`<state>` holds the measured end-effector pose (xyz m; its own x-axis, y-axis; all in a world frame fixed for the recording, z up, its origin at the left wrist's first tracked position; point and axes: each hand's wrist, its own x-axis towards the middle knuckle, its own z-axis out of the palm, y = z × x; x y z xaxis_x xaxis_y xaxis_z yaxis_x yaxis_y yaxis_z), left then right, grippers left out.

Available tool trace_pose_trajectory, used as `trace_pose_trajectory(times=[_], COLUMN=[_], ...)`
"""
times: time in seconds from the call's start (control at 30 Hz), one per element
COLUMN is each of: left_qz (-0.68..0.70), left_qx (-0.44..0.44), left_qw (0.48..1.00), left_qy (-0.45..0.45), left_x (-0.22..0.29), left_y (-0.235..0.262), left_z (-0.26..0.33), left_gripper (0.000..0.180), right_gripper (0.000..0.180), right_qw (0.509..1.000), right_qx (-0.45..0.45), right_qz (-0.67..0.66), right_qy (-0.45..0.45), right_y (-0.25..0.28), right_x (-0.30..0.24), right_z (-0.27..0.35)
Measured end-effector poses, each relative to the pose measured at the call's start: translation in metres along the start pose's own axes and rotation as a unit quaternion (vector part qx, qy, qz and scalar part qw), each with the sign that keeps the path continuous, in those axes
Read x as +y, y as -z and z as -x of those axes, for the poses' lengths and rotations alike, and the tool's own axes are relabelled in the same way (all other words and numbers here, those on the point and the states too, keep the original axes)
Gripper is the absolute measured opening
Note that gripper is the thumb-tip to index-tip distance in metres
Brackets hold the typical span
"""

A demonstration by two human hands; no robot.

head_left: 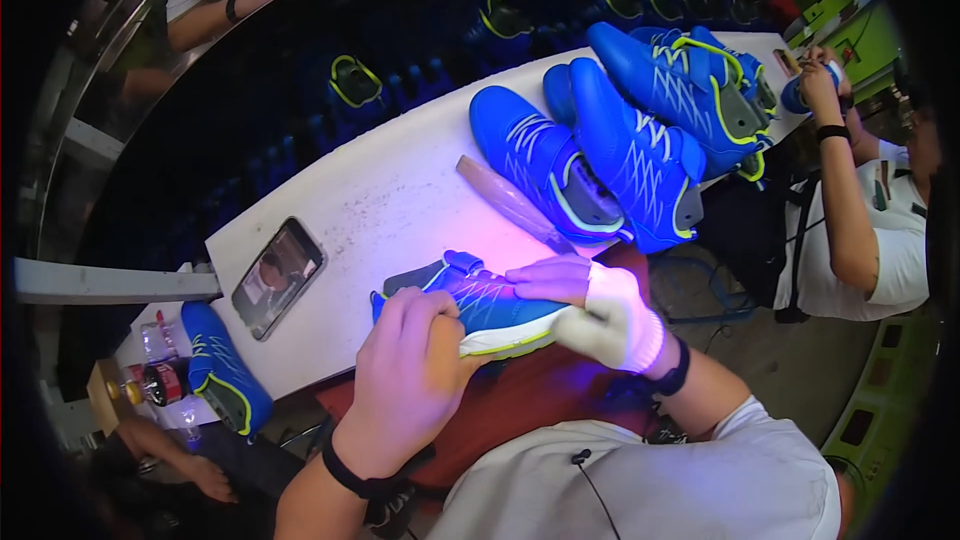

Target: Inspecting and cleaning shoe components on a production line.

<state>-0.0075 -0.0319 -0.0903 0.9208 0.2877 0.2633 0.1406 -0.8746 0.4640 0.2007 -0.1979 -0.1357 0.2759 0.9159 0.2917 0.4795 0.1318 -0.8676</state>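
A blue sneaker [488, 306] with a white and yellow-green sole lies sideways between my hands at the near edge of the white table, under violet light. My left hand [408, 365], bare, is closed around the heel half, its thumb along the sole edge. Over the toe half rests my right hand [610, 312], in a white glove with bare fingertips. Its fingers wrap the upper, and its thumb is hidden. Just beyond the sneaker lies a long, thin brownish piece [510, 205] whose kind I cannot make out.
Several blue shoes [640, 155] are heaped on the table [370, 180] at the right. A phone [279, 278] lies at the left, with another blue shoe [225, 370] and bottles [165, 382] beyond. A dark conveyor [270, 130] carries shoes behind. At far right a co-worker's hands [822, 75] hold a shoe.
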Motion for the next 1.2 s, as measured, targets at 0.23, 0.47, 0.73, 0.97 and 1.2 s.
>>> trace_pose_trajectory(times=[0.23, 0.47, 0.73, 0.97, 1.2], left_qz=[0.076, 0.297, 0.204, 0.129, 0.238], left_qx=[-0.002, 0.089, 0.115, -0.024, 0.019], left_qw=[0.997, 0.948, 0.971, 0.973, 0.925], left_qy=[0.030, 0.077, 0.040, 0.189, 0.297], left_x=[-0.038, -0.071, -0.027, -0.031, -0.024], left_y=[-0.001, 0.038, 0.072, 0.119, 0.103], left_z=[0.022, 0.044, 0.003, -0.006, 0.007], left_gripper=[0.047, 0.083, 0.083, 0.074, 0.068], right_gripper=[0.055, 0.069, 0.054, 0.025, 0.023], right_qw=[0.992, 0.934, 0.978, 0.959, 0.800], right_qx=[-0.023, 0.034, 0.044, 0.031, -0.010], right_qz=[0.122, -0.313, -0.176, -0.282, -0.598], right_qy=[-0.028, -0.169, 0.102, 0.007, -0.050], right_y=[-0.013, -0.029, -0.054, -0.078, -0.100], right_x=[-0.010, 0.040, -0.062, -0.072, -0.061], right_z=[-0.014, -0.012, -0.095, -0.129, -0.148])
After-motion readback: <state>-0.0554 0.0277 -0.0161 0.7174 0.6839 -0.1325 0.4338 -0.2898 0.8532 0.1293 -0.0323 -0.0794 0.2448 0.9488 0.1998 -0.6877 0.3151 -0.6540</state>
